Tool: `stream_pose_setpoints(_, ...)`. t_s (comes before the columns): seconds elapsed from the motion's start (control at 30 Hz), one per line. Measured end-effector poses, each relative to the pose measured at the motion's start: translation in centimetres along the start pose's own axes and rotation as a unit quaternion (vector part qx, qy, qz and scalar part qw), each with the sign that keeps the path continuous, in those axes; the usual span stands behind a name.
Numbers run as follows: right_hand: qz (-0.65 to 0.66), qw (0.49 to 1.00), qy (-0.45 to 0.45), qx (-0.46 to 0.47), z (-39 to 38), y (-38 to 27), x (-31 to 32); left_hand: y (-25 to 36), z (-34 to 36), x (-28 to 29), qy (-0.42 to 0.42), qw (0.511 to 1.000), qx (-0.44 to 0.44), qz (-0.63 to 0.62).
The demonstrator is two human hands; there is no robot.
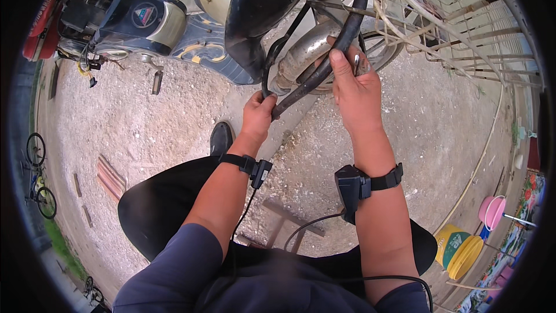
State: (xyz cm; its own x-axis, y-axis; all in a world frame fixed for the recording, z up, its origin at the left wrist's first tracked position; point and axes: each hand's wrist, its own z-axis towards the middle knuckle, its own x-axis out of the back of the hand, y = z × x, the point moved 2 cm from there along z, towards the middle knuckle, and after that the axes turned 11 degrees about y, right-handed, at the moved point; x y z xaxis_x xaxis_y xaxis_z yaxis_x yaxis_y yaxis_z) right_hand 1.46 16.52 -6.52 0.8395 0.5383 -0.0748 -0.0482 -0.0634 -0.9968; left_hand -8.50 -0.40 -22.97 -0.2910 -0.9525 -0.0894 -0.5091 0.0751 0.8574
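A long black rubber tube (313, 77), like a wheel's inner tube, slants from my left hand up to the top of the head view. My left hand (258, 116) is closed on its lower end, where it bends back towards the scooter. Farther up on the right, my right hand (356, 84) grips the tube with the thumb laid on top. A small shiny metal piece (357, 61) shows by the right fingers; what it is I cannot make out. Behind the tube are a dull metal mudguard (304, 52) and part of a wheel (385, 52).
The dark blue scooter (255, 17) stands close ahead, with a wire basket (463, 29) at upper right. Another scooter part (139, 20) is farther left. A wooden stool (292, 220) is below my arms. Yellow buckets (460, 249) and a pink bucket (492, 211) stand at lower right.
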Motion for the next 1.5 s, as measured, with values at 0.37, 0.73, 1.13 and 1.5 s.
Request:
stream_pose_setpoints(0.37, 0.037, 0.998, -0.049, -0.029, -0.8, -0.9, 0.3, -1.5, 0.6, 0.2, -0.01, 0.999, 0.026, -0.023)
stream_pose_setpoints(0.73, -0.019, 0.993, -0.119, -0.017, -3.0, 1.0, 1.3, -3.9, 1.9, -0.4, 0.018, 0.996, 0.072, -0.039)
stream_pose_setpoints(1.13, -0.035, 0.991, -0.128, 0.0, -3.0, 0.2, 0.5, -3.6, 3.4, -0.5, 0.195, 0.951, -0.146, 0.188)
stream_pose_setpoints(1.5, -0.012, 0.995, -0.095, -0.003, -2.5, 0.8, 1.4, 14.9, -8.1, -8.8, -0.182, 0.953, -0.218, 0.104)
